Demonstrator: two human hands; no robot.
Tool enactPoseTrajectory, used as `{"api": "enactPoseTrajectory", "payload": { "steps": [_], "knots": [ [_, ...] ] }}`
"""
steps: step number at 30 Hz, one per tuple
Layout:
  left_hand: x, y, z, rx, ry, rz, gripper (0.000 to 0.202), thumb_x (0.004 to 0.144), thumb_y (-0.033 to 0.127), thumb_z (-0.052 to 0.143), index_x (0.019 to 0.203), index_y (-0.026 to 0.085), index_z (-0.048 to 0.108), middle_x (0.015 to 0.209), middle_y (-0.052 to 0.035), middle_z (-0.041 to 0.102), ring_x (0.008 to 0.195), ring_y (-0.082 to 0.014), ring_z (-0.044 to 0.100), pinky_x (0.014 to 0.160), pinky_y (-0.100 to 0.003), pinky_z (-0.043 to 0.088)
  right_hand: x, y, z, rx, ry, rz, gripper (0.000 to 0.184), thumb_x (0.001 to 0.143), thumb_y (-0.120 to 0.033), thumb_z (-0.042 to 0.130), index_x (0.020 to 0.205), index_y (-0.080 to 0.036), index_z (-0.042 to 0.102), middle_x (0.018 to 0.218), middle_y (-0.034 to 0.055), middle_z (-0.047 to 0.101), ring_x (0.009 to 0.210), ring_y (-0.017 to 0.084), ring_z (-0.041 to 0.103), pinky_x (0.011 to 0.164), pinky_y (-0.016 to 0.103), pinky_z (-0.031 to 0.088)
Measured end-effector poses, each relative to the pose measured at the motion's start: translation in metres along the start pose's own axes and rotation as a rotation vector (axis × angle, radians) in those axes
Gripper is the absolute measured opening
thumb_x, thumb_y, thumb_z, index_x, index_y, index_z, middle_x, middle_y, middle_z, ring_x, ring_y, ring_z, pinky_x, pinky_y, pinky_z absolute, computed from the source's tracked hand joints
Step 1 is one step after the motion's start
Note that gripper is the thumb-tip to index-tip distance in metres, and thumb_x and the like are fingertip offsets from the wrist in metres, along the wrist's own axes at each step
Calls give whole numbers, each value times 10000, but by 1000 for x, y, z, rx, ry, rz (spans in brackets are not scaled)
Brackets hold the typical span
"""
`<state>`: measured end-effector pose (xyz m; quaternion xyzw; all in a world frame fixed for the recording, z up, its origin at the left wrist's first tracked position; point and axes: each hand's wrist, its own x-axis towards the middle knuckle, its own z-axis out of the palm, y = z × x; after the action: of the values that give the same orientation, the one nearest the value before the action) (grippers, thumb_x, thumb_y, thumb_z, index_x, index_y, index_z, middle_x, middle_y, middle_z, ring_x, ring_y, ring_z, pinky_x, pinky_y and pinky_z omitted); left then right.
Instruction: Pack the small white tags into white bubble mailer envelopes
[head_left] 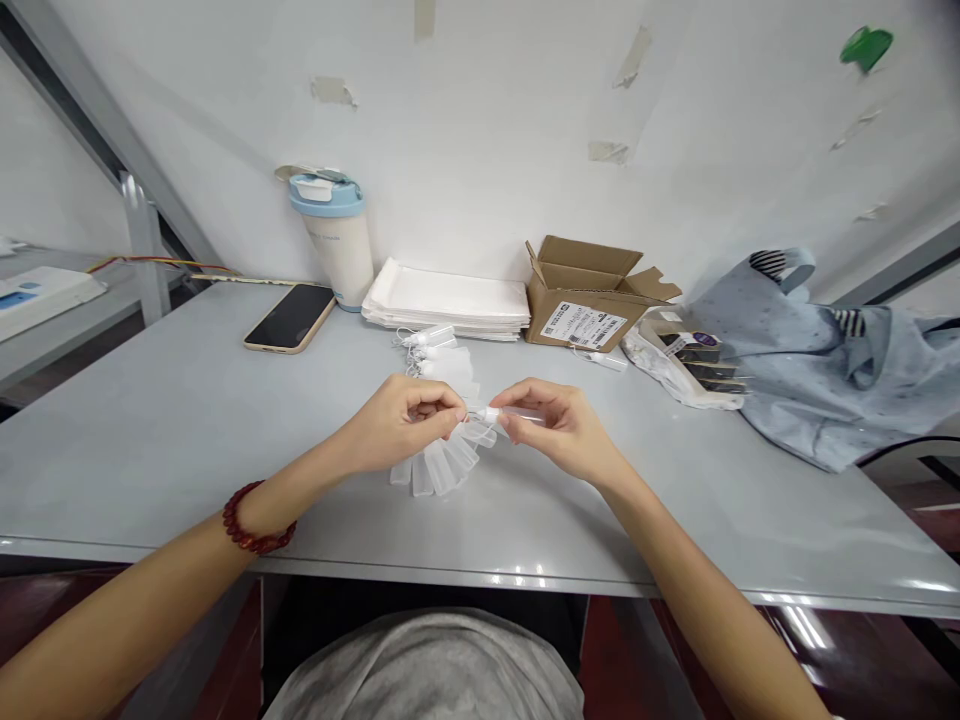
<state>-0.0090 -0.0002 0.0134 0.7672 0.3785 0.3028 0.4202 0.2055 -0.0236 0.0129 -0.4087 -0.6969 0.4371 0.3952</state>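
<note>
Translucent plastic, thin and slick by the look of it, is what we have in hand: a fan of small clear strips (442,465) hangs from our left hand (409,420), just above the grey worktop (187,420) near its front middle. The strips look gathered at one end only, so in our judgement a slack pinch could let the fan splay apart or drop flat. The little white piece (489,413) where our two hands meet is tiny, and a slip of the fingertips could send it among the loose pile of like pieces (439,352) lying at twelve o'clock from the hands, where it would be hard to pick out. How the piece joins the strips we cannot tell. Our left fingers (442,405) are curled tight, thumb and forefinger nipped on the gathered end of the fan. Our right hand (559,425) has its fingers (517,415) closed on the white piece, the remaining ones loosely bent and touching nothing. A phone (291,317) lies at ten o'clock, a tumbler (335,240) at eleven, a cardboard box (589,295) at one, all well apart from the hands
</note>
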Motion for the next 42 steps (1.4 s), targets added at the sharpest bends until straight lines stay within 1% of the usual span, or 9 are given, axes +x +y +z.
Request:
{"api": "enactPoseTrajectory", "payload": {
  "steps": [4,8,14,18,23,26,29,33,42],
  "knots": [
    [0,0,0,0,-45,6,168,780,227,548,690,130,650,566,8,582,534,-90,484,493,-182,365,0,3,0,-19,-13,7,125,793,-255,643,871,-163,676,796,26,674,683,122,579,607,249,469],
    [-1,-2,0,23,-117,22,197,793,249,540,681,129,649,564,1,586,540,-94,486,491,-183,356,0,4,-1,-19,-69,1,112,789,-245,646,852,-158,680,814,35,690,717,134,600,643,257,473],
    [-1,-3,-1,6,-185,-4,197,799,249,546,709,121,665,563,1,592,538,-93,492,500,-187,364,0,4,-2,-58,-118,-19,130,792,-248,642,871,-156,690,829,42,706,762,154,618,703,283,483],
    [0,-1,-3,-9,-165,-5,194,801,242,545,682,128,648,568,8,584,523,-83,468,489,-183,350,0,1,-3,-59,-97,-25,125,802,-244,632,876,-157,683,824,35,696,743,140,608,679,266,476],
    [0,4,-5,-16,-148,-31,307,865,283,462,656,129,626,569,7,560,448,-61,374,458,-197,317,0,-2,-4,-44,-53,-23,129,800,-267,641,873,-166,674,819,33,687,725,137,598,646,260,470],
    [0,5,-4,-11,-145,-21,263,834,276,510,635,135,609,559,15,548,466,-64,387,455,-186,314,-1,-2,-2,-73,-58,-36,116,804,-244,628,876,-167,676,816,30,690,726,136,600,657,259,466],
    [-1,4,-2,-20,-156,-21,186,799,247,540,669,140,620,569,20,565,470,-63,407,440,-169,317,-1,-3,0,-131,-63,-64,108,811,-221,607,875,-169,676,808,24,694,726,136,603,665,258,461],
    [-2,3,0,-33,-182,-46,207,819,269,532,693,136,628,560,21,563,440,-56,403,411,-162,318,-1,-2,1,-186,-78,-86,109,810,-214,595,873,-165,670,810,26,696,735,142,606,682,264,464],
    [-2,1,3,-89,-225,-106,230,833,289,537,670,136,595,510,40,518,395,-49,404,381,-158,324,-3,2,5,-172,-100,-62,114,808,-192,589,892,-168,662,838,26,693,774,150,615,720,276,473]
  ]
}}
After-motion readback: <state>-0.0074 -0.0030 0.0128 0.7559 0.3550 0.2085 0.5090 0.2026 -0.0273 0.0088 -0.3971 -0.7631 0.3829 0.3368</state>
